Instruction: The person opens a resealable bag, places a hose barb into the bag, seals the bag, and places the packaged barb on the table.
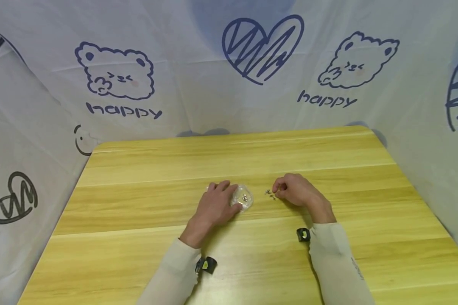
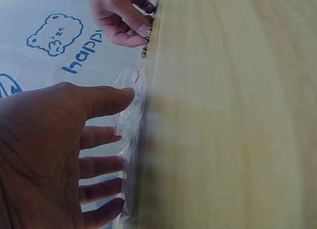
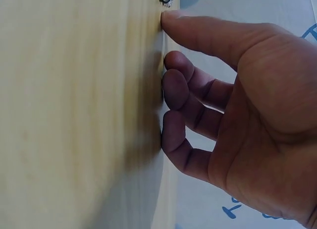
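Across a wood-grain table, a person in pale sleeves works with both bare hands over a small clear plastic bag and a scatter of tiny metal pieces. The bag lies flat near the middle of the table, a few shiny bits showing through its film and a red line running along it.

The left hand rests on the bag with fingers spread and nearly straight, clasping nothing and covering the bag's left part from above. To the right of the bag, and apart from it, the loose pieces lie in a small cluster just left of the right hand. That hand bends down with curved fingers, its tips at the tabletop beside the cluster, a gap showing between thumb and fingers; I cannot tell whether a piece sits under the fingertips.

Dark wrist devices show at the inner edge of each cuff, nearer than the hands. Beyond the table's far edge and along both sides hangs a white cloth, printed with bear faces, a scribbled heart and the word "happy".
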`<action>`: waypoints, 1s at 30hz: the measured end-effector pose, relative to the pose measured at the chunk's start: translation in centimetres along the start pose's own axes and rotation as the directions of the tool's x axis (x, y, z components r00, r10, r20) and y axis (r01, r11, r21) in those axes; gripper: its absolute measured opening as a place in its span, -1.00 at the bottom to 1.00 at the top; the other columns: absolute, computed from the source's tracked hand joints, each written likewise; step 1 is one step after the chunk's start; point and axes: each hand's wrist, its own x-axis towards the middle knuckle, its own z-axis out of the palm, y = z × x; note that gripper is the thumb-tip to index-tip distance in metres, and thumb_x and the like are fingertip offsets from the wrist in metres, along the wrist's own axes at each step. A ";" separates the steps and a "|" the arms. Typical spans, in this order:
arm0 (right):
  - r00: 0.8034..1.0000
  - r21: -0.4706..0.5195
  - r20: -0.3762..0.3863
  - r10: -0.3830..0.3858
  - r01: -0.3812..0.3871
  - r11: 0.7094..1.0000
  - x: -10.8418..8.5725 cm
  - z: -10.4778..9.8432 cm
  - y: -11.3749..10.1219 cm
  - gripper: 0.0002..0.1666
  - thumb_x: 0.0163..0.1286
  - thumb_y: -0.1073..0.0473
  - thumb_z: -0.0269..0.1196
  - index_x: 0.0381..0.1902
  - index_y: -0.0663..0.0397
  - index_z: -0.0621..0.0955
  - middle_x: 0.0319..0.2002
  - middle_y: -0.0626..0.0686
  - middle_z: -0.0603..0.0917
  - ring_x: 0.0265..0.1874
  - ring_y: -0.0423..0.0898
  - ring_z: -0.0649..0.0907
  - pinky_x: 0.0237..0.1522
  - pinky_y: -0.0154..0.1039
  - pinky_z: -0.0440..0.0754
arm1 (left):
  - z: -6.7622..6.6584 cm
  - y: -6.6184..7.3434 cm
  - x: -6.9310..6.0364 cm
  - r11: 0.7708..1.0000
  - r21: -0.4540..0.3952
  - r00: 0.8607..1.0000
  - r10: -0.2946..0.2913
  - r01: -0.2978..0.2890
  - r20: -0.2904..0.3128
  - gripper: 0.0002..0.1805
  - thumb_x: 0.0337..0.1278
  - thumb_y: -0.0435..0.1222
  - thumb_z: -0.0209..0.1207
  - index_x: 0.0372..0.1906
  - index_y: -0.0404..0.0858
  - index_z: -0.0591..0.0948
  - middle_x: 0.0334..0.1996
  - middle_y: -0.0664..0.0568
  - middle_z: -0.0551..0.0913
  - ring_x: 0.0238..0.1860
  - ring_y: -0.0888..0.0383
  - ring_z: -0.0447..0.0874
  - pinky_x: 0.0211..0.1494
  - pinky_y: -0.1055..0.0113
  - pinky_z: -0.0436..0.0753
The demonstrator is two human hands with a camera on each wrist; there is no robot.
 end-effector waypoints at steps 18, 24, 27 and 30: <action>0.970 0.034 -0.145 -0.193 0.200 0.979 0.2 0.3 -1.5 -0.90 0.42 0.20 0.17 -0.21 0.08 0.62 -0.21 0.02 0.54 -0.21 -0.10 0.56 -0.11 -0.16 0.55 | 0.0 0.0 0.1 1.000 0.011 1.000 -0.005 0.005 -0.005 -0.36 0.20 0.06 0.18 0.34 -0.08 0.44 0.36 -0.10 0.39 0.25 -0.16 0.38 0.16 -0.05 0.53; 0.958 0.040 -0.141 -0.251 0.259 0.965 0.7 0.9 -3.0 -0.90 0.42 0.19 0.17 -0.20 0.05 0.63 -0.23 -0.02 0.55 -0.23 -0.14 0.55 -0.12 -0.19 0.54 | 0.0 0.0 0.2 1.000 0.007 1.000 -0.011 0.011 -0.002 -0.36 0.19 0.06 0.18 0.34 -0.09 0.44 0.36 -0.09 0.39 0.25 -0.15 0.38 0.16 -0.05 0.53; 0.952 0.027 -0.125 -0.280 0.286 0.958 1.0 1.4 -3.6 -0.89 0.42 0.19 0.17 -0.19 0.05 0.63 -0.22 -0.02 0.57 -0.21 -0.14 0.57 -0.08 -0.18 0.57 | 0.0 0.1 0.1 1.000 0.006 1.000 -0.015 0.015 0.000 -0.36 0.20 0.06 0.18 0.34 -0.09 0.43 0.37 -0.10 0.39 0.25 -0.15 0.38 0.16 -0.05 0.53; 0.948 0.025 -0.109 -0.300 0.304 0.952 1.1 1.7 -4.2 -0.89 0.42 0.20 0.17 -0.17 0.06 0.63 -0.20 -0.01 0.58 -0.18 -0.13 0.58 -0.05 -0.17 0.58 | 0.0 0.1 0.1 1.000 0.011 1.000 -0.015 0.015 0.002 -0.36 0.20 0.06 0.18 0.35 -0.09 0.43 0.37 -0.10 0.39 0.25 -0.16 0.38 0.16 -0.05 0.53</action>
